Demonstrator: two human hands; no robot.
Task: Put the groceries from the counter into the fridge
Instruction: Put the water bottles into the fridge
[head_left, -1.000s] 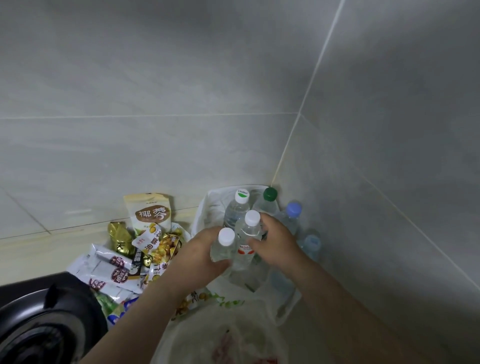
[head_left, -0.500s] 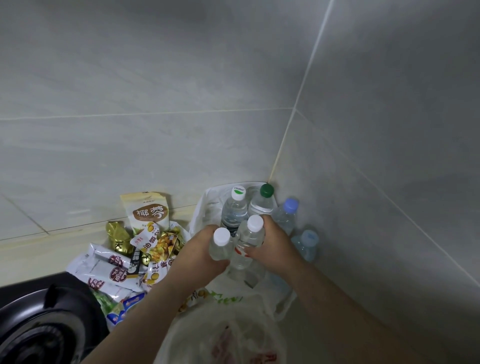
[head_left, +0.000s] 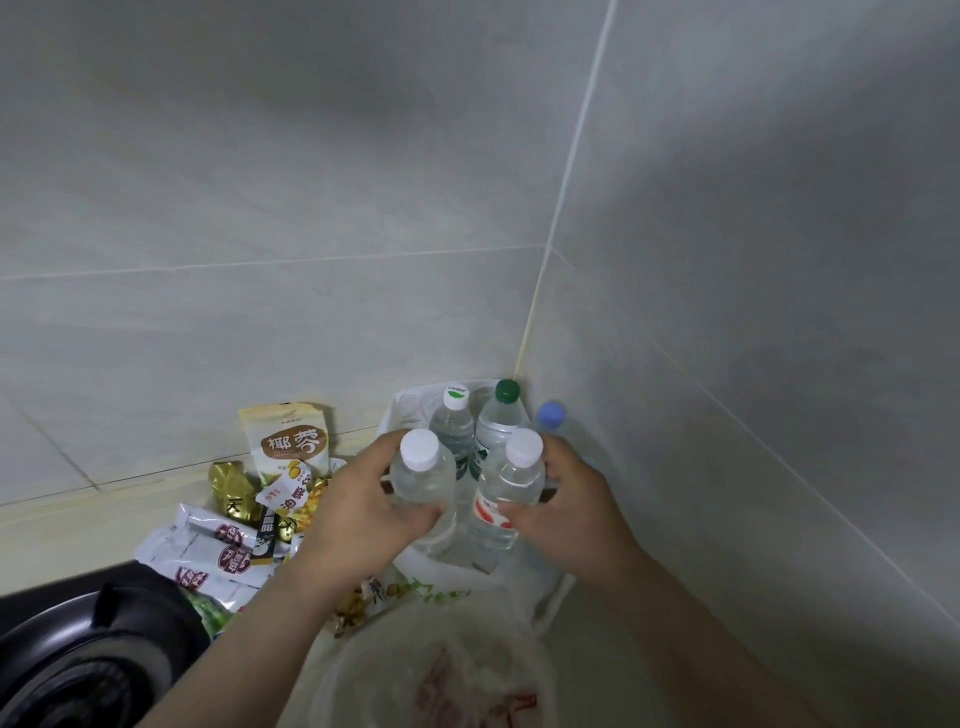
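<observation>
My left hand grips a clear water bottle with a white cap, held upright above the counter corner. My right hand grips a second white-capped water bottle with a red label beside it. Behind them, further bottles stand in a white plastic bag: one with a white-and-green cap, one with a green cap, one with a blue cap. The fridge is out of view.
Snack packets lie on the counter to the left: a beige pouch, gold-wrapped sweets, white sachets. A black gas hob fills the lower left. A translucent bag lies in front. Tiled walls meet at the corner.
Both hands have lifted their bottles up and slightly apart, out of the group in the bag, nearer to the camera.
</observation>
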